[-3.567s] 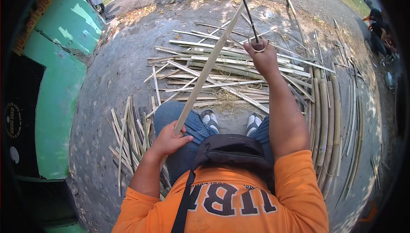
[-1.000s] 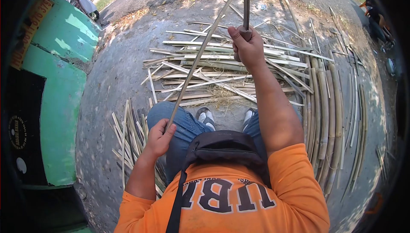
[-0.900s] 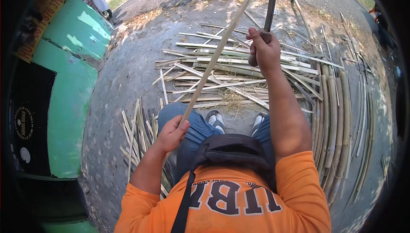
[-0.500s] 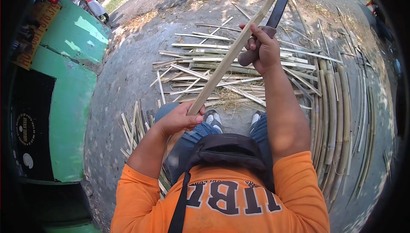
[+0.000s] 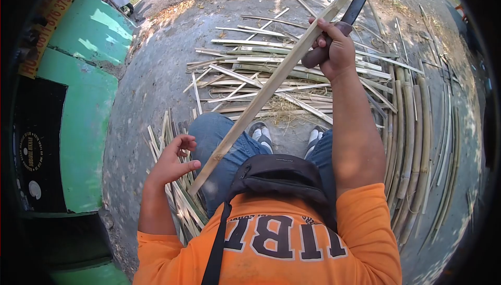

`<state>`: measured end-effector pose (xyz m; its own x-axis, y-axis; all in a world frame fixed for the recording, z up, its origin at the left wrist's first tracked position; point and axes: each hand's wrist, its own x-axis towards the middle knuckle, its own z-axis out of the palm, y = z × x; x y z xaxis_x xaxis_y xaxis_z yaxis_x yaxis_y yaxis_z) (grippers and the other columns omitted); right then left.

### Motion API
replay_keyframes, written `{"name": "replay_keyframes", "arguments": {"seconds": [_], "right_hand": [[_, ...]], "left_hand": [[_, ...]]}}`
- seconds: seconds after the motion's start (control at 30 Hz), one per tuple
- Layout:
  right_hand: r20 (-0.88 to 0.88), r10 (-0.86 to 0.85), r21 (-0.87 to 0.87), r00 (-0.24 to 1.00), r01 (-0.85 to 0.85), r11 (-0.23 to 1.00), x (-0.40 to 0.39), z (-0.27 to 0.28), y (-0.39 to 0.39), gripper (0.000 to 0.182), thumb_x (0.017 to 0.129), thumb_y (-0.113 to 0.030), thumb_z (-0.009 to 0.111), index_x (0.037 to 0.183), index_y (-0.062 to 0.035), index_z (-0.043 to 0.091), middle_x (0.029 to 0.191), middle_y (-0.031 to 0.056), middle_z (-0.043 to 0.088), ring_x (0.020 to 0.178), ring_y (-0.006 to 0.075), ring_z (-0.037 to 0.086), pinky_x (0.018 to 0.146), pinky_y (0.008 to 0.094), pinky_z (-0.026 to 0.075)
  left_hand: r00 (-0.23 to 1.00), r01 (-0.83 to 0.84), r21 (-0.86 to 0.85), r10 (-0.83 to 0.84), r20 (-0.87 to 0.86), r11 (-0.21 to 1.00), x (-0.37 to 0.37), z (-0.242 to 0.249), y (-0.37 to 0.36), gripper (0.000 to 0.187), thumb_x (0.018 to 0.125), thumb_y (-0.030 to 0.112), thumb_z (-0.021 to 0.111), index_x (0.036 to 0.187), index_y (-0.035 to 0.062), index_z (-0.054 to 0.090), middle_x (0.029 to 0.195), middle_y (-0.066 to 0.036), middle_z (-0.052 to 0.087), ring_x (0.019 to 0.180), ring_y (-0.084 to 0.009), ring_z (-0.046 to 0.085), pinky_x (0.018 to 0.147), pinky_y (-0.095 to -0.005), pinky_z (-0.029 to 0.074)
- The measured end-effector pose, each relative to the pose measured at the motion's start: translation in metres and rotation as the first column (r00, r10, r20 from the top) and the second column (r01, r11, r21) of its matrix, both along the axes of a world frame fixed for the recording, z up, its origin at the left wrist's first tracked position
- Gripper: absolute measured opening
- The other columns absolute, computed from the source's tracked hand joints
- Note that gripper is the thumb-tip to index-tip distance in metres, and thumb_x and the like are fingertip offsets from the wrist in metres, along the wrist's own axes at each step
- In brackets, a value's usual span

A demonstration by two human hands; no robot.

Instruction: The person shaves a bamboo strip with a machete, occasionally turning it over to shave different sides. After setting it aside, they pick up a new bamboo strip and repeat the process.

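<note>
My right hand (image 5: 336, 47) is wrapped round the brown handle of a machete (image 5: 359, 4), whose dark blade points up and away. Its thumb and fingers also pinch a long bamboo strip (image 5: 266, 87) near the strip's upper part. The strip slants down to the left across my thigh, with its lower end by the bamboo pile at my side. Apart from the strip, my left hand (image 5: 175, 161) is held to the left of it, fingers curved and spread, with nothing in it.
Many split bamboo strips (image 5: 250, 67) lie crosswise on the ground before my feet. To the right are long bamboo poles (image 5: 408, 139). More strips (image 5: 183, 201) are heaped at my left side. A green wall (image 5: 86, 144) stands on the left. A black waist bag (image 5: 284, 175) rests on my lap.
My left hand has let go of the bamboo strip and moved left, its fingers opening. My right hand, with machete and strip, has shifted slightly right and down.
</note>
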<state>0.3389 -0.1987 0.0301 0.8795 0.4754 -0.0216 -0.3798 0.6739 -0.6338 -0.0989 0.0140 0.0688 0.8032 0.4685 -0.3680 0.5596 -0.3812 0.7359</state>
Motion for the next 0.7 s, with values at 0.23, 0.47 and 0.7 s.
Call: {"name": "replay_keyframes", "arguments": {"seconds": [0.23,0.47,0.7], "right_hand": [[-0.011,0.037,0.032,0.999,-0.037,0.999,0.0,-0.005,0.01,0.016,0.089,-0.006,0.077,0.095,0.0005,0.064,0.099,0.0168,0.074,0.061,0.0091,0.051,0.06,0.0245,0.047],[-0.005,0.082,-0.018,0.997,-0.082,0.996,-0.015,-0.006,0.013,0.017,0.09,-0.011,0.078,0.095,0.0015,0.068,0.098,0.0124,0.074,0.06,0.0081,0.051,0.06,0.024,0.045],[0.07,0.073,-0.038,0.995,-0.071,0.997,-0.038,0.019,0.011,0.025,0.094,-0.017,0.075,0.105,0.0053,0.071,0.065,-0.0007,0.054,0.059,0.0081,0.047,0.062,0.0254,0.044]], "left_hand": [[0.949,-0.097,-0.132,0.051,-0.312,0.987,-0.124,-0.044,-0.013,0.07,0.077,0.028,0.095,0.131,0.0026,0.058,0.116,-0.006,0.068,0.107,-0.0171,0.065,0.092,-0.034,0.052],[0.976,-0.103,-0.375,0.022,-0.216,0.921,-0.117,-0.071,-0.021,0.043,0.088,0.02,0.087,0.116,-0.0003,0.061,0.098,-0.005,0.069,0.089,-0.0131,0.067,0.081,-0.0301,0.055],[0.936,-0.128,-0.347,-0.002,-0.352,0.929,-0.109,-0.068,-0.02,0.045,0.087,0.018,0.088,0.115,-0.0007,0.058,0.102,-0.006,0.068,0.094,-0.0144,0.067,0.085,-0.0312,0.057]]}}
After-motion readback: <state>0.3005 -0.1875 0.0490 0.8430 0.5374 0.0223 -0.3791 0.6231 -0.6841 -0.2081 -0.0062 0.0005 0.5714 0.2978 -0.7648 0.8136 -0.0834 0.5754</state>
